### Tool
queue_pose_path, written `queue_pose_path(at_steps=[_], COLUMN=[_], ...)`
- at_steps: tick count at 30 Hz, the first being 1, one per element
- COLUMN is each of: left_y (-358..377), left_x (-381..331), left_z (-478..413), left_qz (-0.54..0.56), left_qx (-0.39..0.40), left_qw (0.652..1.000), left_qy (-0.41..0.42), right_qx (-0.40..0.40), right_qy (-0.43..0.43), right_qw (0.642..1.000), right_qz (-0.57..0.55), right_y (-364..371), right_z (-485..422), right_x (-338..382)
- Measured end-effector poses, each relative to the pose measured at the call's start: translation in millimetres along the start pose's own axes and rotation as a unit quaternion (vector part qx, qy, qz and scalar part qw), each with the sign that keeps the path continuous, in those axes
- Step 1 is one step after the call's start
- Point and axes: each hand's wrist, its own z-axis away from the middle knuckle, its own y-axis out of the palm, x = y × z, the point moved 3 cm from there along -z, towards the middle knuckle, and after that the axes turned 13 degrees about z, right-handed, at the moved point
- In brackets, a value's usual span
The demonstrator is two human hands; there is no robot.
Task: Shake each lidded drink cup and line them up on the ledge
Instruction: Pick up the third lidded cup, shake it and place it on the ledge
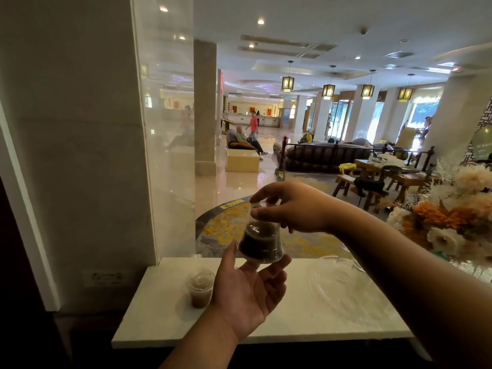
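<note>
A clear lidded cup of dark drink [262, 242] is held upside down above the white ledge [165, 323], lid end at the bottom. My right hand [295, 209] grips its narrow base from above. My left hand [249, 291] is palm up under it, thumb and fingertips touching the lid rim. A second lidded cup [200, 287] with a light brown drink stands upright on the ledge, just left of my left hand.
A clear plastic tray [343, 286] lies on the ledge's right part. A bunch of dried flowers [452, 217] stands at the far right. A glass pane and a marble pillar [80, 155] bound the ledge's back and left. Beyond is a lobby with seated and walking people.
</note>
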Motion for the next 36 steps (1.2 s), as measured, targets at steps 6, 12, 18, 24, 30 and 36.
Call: queue_pose_path(at_steps=[6,12,18,24,30,36], left_y=[2.4,14.7,18.4,2.7,-35.9,-66.2], left_x=[2.1,-3.2,-29.6,-19.5,-4.3,-4.8], left_z=[-3.8,-7.8,-40.0,-95.0,-151.8,-181.8], left_qz=[-0.006,-0.014,-0.298,-0.758,-0.869,-0.881], left_qx=[0.002,-0.013,-0.072,-0.086,-0.060,-0.070], left_qw=[1.000,0.999,0.943,0.625,0.478,0.460], left_qy=[0.011,0.027,0.132,0.166,0.114,0.084], right_qx=[0.010,-0.019,-0.115,-0.034,-0.009,-0.009], right_qy=[0.009,0.028,0.155,0.319,0.385,0.350], right_qw=[1.000,0.998,0.911,0.755,0.698,0.688], right_qz=[-0.002,-0.049,-0.364,-0.572,-0.604,-0.635], right_y=[1.4,11.8,103.1,222.2,282.9,303.8], right_z=[1.2,12.3,47.2,37.6,15.0,3.5], right_x=[-5.2,-30.7,-114.4,-156.1,-177.6,-179.3])
